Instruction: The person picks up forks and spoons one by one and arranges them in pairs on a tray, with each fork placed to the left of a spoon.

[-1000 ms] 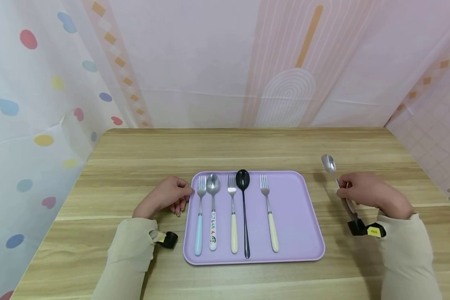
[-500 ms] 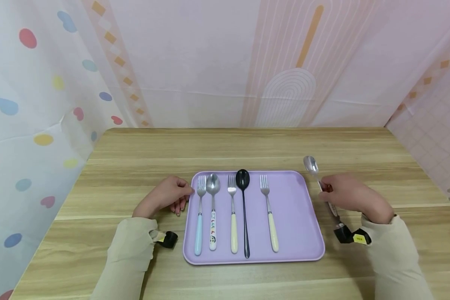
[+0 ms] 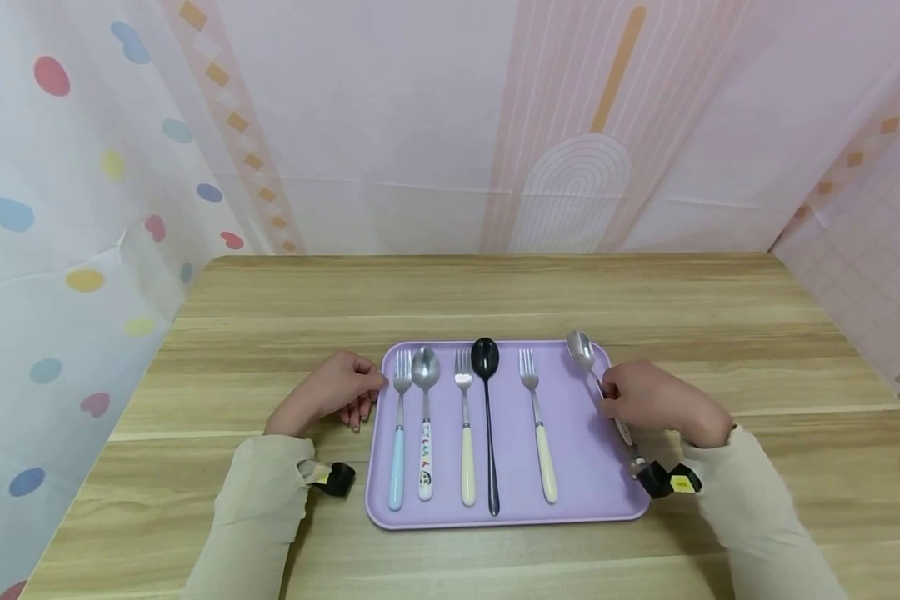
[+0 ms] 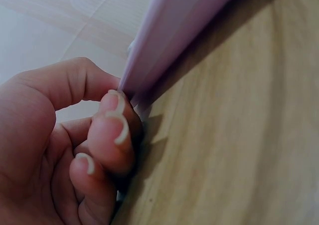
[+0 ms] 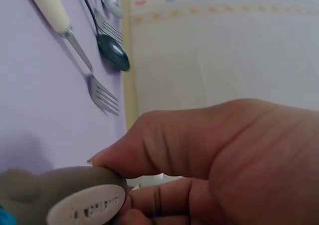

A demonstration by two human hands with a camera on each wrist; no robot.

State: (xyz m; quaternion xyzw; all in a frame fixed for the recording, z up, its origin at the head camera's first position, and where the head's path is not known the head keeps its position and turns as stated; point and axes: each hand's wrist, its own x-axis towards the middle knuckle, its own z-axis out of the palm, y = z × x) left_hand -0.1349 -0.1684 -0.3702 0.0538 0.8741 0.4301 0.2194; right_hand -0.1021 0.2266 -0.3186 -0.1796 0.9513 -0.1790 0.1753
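My right hand (image 3: 663,400) pinches a metal spoon (image 3: 581,348) between thumb and fingers. Its grey-brown handle (image 5: 82,177) carries a white oval label with lettering. The spoon slants over the right end of a lilac tray (image 3: 585,467), bowl toward the far edge. At the tray's left side, my left hand (image 3: 328,392) grips the rim (image 4: 144,60) between thumb and fingertips. On the tray lie a blue-handled fork (image 3: 397,467), a spoon with a patterned white handle (image 3: 426,467), a cream-handled fork (image 3: 468,467), a long black spoon (image 3: 485,358) and another cream-handled fork (image 3: 546,467).
The tray sits near the middle front of a wooden table (image 3: 270,292). A patterned cloth (image 3: 390,125) hangs behind the table and at both sides. Black wrist mounts (image 3: 337,480) stick out from both sleeves.
My right hand has moved left with the spoon, from the table on the right to over the tray's right end. The left hand stays at the rim.
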